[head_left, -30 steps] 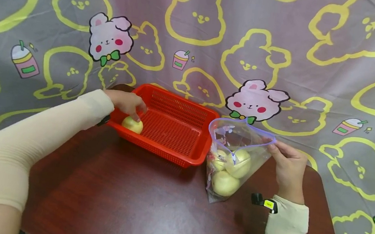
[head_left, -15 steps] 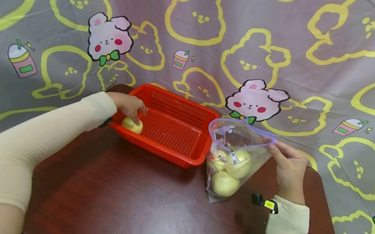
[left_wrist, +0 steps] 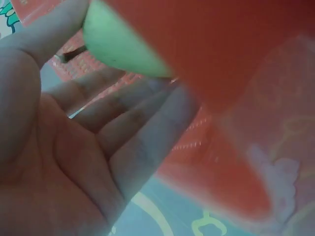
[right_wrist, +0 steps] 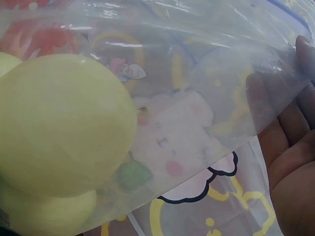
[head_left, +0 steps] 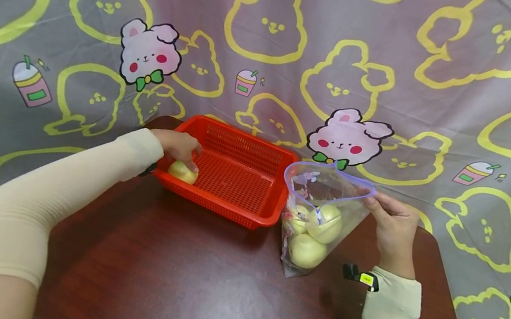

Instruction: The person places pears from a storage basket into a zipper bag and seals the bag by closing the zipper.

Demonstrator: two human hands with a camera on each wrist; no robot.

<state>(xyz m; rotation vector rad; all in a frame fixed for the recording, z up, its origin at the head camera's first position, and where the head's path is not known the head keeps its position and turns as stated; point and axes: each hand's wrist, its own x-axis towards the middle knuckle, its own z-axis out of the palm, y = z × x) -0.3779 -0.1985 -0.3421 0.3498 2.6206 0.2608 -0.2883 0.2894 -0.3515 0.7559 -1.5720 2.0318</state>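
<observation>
A pale yellow pear [head_left: 182, 172] with a brown stem lies at the left end of the red plastic basket [head_left: 219, 205]. My left hand [head_left: 180, 146] reaches over the basket's left side and grips this pear; in the left wrist view the thumb and fingers come round it, part of it hidden behind the blurred red rim. On the right, my right hand [head_left: 392, 220] pinches the purple-edged mouth of a clear zip bag [head_left: 349, 207], which stands open. Three pears [head_left: 307, 251] show inside the bag, piled in its lower part.
The basket and bag stand side by side on a dark reddish-brown table [head_left: 203, 285]. Close behind them hangs a grey curtain [head_left: 282, 89] with cartoon prints.
My left hand has shifted slightly to the right, and the pear in the basket has moved a little with it. The right hand and the bag have stayed in place.
</observation>
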